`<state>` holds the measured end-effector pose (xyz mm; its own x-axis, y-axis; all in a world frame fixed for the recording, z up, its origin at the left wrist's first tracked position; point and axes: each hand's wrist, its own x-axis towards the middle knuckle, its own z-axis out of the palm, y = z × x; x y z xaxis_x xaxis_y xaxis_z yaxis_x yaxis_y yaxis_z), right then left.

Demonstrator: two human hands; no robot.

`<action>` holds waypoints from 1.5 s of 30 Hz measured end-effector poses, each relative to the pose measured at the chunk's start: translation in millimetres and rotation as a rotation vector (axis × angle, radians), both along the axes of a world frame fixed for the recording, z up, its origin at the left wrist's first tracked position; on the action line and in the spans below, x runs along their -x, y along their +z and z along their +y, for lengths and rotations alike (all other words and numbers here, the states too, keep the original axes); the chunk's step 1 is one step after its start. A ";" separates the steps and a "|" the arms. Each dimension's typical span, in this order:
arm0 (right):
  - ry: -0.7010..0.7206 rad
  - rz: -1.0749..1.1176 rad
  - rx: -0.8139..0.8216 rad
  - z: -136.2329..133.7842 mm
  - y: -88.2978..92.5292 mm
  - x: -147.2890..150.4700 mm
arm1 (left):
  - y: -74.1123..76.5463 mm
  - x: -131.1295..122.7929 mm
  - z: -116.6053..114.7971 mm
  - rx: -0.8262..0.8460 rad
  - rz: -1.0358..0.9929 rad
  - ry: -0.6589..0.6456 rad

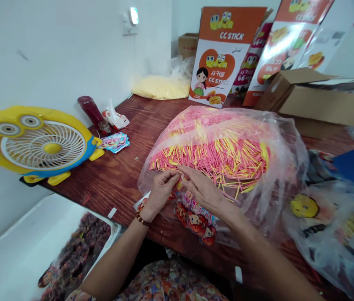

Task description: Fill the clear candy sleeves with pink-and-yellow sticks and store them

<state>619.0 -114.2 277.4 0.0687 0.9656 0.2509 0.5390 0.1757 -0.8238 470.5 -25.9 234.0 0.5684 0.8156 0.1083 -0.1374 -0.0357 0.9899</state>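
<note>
A large clear plastic bag (285, 167) lies open on the dark red wooden table, full of thin pink and yellow sticks (208, 154). At its near edge my left hand (162, 190), with a beaded bracelet on the wrist, has thumb and fingertips pinched together; what they hold is too small to name. My right hand (200, 188) reaches in beside it, fingers stretched and close together, its tips near the left fingertips. Under and beside my right hand lie small printed packets with red-haired cartoon figures (197, 221). The palm side of my right hand is hidden.
A yellow and blue fan (51, 146) stands at the left, near cards (116, 142), tissues (116, 119) and a dark red bottle (91, 109). Printed cartons (224, 54) and an open cardboard box (324, 104) are behind. A white tub (23, 234) is lower left; plastic bags (337, 225) lie right.
</note>
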 end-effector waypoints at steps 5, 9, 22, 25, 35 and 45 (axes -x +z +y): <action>-0.113 0.090 0.050 -4.1 1.5 -14.8 | -2.4 1.5 4.0 0.010 -0.041 0.040; -0.146 0.084 -0.010 -5.0 7.4 -18.7 | 6.8 4.2 3.5 -0.097 -0.055 0.059; -0.201 0.547 0.060 6.3 5.8 -23.0 | 22.6 0.1 3.1 0.224 -0.042 -0.132; -0.201 0.585 0.065 5.3 1.3 -24.1 | 19.2 -1.5 -0.7 0.315 -0.009 -0.257; -0.109 0.754 0.222 0.1 -20.4 -8.5 | 13.3 -4.9 -7.3 0.128 0.044 -0.116; -0.249 0.676 0.156 -1.5 -43.8 7.9 | 1.6 -0.5 -15.1 0.174 0.062 -0.141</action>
<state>611.1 -115.8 233.5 0.3811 0.9224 -0.0631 -0.0871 -0.0321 -0.9957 471.1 -41.0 235.6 0.6793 0.7309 -0.0660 -0.0673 0.1516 0.9861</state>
